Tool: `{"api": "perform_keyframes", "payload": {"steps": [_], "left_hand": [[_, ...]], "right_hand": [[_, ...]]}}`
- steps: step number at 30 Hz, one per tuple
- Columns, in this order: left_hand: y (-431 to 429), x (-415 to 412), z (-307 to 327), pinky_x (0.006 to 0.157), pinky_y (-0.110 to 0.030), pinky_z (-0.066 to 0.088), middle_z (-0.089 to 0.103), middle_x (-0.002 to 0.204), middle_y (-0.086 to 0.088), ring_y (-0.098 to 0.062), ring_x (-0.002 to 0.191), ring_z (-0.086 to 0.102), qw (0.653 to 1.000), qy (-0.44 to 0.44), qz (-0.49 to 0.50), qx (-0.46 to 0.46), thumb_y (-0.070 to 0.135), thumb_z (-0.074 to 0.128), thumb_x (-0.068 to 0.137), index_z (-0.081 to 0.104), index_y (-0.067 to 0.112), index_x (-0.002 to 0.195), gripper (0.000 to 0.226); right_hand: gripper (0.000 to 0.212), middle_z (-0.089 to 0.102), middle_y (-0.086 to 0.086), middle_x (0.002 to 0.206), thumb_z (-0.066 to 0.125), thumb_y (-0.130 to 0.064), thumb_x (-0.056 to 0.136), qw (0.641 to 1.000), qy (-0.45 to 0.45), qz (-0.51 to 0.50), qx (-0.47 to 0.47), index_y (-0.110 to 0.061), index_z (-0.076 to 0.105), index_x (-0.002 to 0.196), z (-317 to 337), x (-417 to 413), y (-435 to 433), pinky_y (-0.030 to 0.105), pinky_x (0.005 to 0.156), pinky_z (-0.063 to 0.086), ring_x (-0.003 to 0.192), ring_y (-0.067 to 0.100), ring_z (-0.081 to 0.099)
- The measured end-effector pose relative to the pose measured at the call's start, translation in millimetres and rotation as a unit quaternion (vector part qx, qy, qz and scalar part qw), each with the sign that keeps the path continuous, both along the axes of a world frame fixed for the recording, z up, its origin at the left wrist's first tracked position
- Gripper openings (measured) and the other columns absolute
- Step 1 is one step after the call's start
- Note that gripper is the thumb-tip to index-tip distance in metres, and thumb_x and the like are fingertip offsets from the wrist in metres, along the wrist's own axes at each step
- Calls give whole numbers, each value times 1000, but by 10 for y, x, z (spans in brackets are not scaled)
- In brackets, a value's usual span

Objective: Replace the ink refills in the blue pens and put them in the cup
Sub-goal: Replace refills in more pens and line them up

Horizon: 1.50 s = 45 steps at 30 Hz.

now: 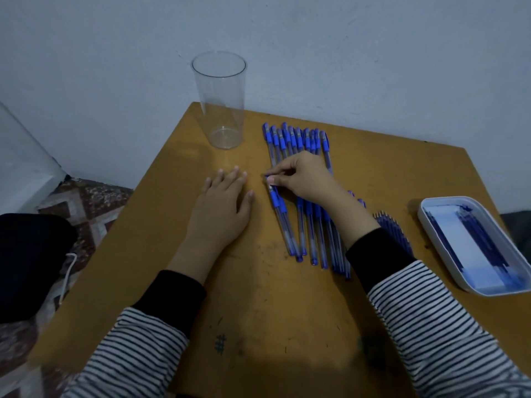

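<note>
We count one clear cup (219,101), upright at the table's far left, and about ten capped pens in the far row (296,139). The near row (316,234) is partly under our right forearm, so we cannot count it. Our right hand (304,179) pinches its leftmost pen (277,201) and our left hand (222,202) lies flat, fingers spread. One white tray (425,219) of refills (471,239) sits on the ochre table (258,311), which stands against a pale wall (344,53).
</note>
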<state>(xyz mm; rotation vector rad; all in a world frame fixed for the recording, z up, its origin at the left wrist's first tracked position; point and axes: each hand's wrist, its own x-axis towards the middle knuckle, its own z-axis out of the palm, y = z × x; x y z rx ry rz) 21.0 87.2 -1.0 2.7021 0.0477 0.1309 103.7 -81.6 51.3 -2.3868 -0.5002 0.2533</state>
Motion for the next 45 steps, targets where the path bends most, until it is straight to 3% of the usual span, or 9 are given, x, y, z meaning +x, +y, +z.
{"api": "perform_keyframes", "payload": {"steps": [12, 21, 26, 27, 29, 32, 35, 39, 45], "left_hand": [[5, -2, -13, 125, -36, 6, 27, 165, -1, -23, 155, 16, 1000, -3, 1, -10, 41, 38, 107, 36, 21, 157, 54], [4, 26, -9, 125, -37, 7, 27, 165, 0, -22, 155, 15, 1000, -2, 4, -22, 41, 38, 107, 37, 22, 156, 53], [-57, 125, 44, 124, -34, 6, 28, 165, 1, -20, 155, 15, 997, 0, 4, -76, 41, 38, 108, 39, 23, 155, 51], [-79, 162, 56, 124, -33, 6, 29, 164, 2, -19, 155, 16, 996, -4, -1, -92, 40, 38, 108, 39, 23, 155, 50], [-123, 253, 77, 124, -33, 8, 31, 164, 1, -19, 154, 18, 992, -13, -17, -125, 38, 40, 108, 40, 21, 154, 50], [-170, 422, 101, 126, -38, 13, 33, 163, -1, -20, 153, 20, 984, -16, -38, -172, 34, 43, 108, 41, 18, 153, 48], [-207, 585, 88, 126, -42, 17, 34, 162, 1, -18, 153, 22, 980, -18, -60, -188, 33, 46, 107, 42, 21, 153, 48], [-240, 712, 85, 125, -43, 20, 37, 161, 2, -17, 152, 24, 980, -21, -81, -181, 33, 49, 106, 44, 22, 152, 47], [-251, 733, 61, 126, -37, 16, 33, 162, 1, -17, 153, 22, 983, -21, -98, -156, 31, 47, 107, 45, 18, 151, 47]], "right_hand": [[23, 71, 0, 119, 71, -22, 90, 999, -14, 12, -40, -18, 74, 113, -19, -18, 67, 17, 94, 39, 116, 11, 60], [20, 71, -3, 115, 67, -20, 94, 999, -41, -9, 14, -18, 74, 113, 9, -98, -74, 23, 96, 45, 109, 7, 59], [18, 69, -5, 99, 67, -17, 94, 991, -42, -90, 87, -16, 74, 110, 25, -44, -295, 9, 77, 46, 88, 1, 59], [18, 67, -5, 96, 67, -17, 94, 987, -43, -114, 101, -14, 73, 111, 29, -16, -354, 11, 76, 48, 84, -2, 57], [18, 65, -5, 94, 67, -17, 95, 979, -51, -159, 116, -12, 72, 111, 30, 52, -474, 20, 81, 51, 81, 0, 57], [22, 69, 2, 100, 69, -16, 93, 965, -42, -228, 124, -11, 72, 114, 12, 177, -618, 27, 89, 52, 93, 11, 62], [24, 71, 2, 108, 71, -17, 92, 962, -12, -251, 111, -14, 72, 115, -19, 253, -685, 24, 88, 49, 100, 13, 63], [25, 68, 0, 101, 72, -16, 90, 964, 1, -248, 96, -12, 73, 115, -21, 263, -688, 19, 81, 44, 95, 9, 60], [28, 71, 7, 112, 75, -16, 88, 960, 12, -268, 75, -10, 73, 115, -46, 301, -693, 23, 88, 50, 93, 10, 58]]}}
